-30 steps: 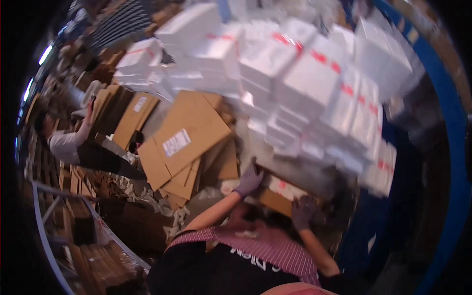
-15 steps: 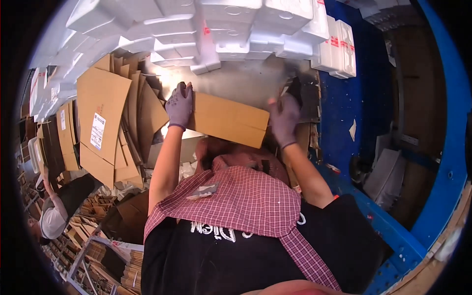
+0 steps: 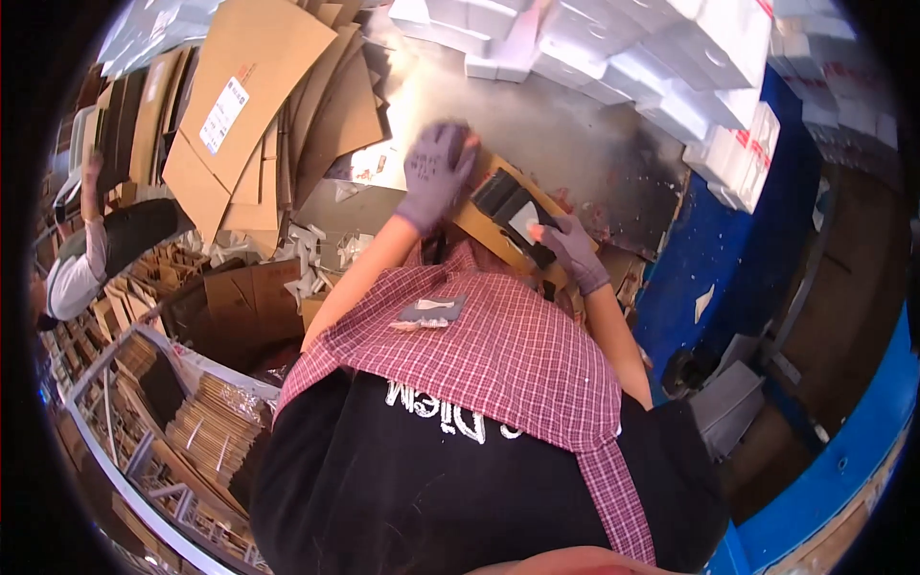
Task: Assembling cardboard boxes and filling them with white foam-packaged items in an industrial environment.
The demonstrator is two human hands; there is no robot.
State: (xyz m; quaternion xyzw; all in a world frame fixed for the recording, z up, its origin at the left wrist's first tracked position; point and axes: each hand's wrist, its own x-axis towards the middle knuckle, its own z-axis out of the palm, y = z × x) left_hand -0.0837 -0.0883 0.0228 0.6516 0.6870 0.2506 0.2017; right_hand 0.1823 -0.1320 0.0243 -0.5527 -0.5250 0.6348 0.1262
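Note:
A long brown cardboard box (image 3: 491, 237) lies slantwise in front of my body. My left hand (image 3: 439, 174), in a grey-purple glove, is at its left end, with fingers bent and slightly blurred. Across the top of the box rests a black blocky object (image 3: 500, 195) with a pale grey patch; its exact kind is unclear. My right hand (image 3: 577, 253), gloved alike, is closed on the right end of this black object, thumb along its edge. The hand hides part of the object and the near right corner of the box.
Flattened cardboard sheets (image 3: 251, 105) stand at the left of the metal worktop (image 3: 565, 120). White foam boxes (image 3: 613, 43) are stacked behind it. A blue surface (image 3: 685, 268) runs along the right. At lower left stands a metal-framed cart (image 3: 96, 383); another person (image 3: 81, 268) is beyond.
My right hand has brought the black object from beside the box's right end onto its top. The box has become more tilted. The whole view has swung to the left.

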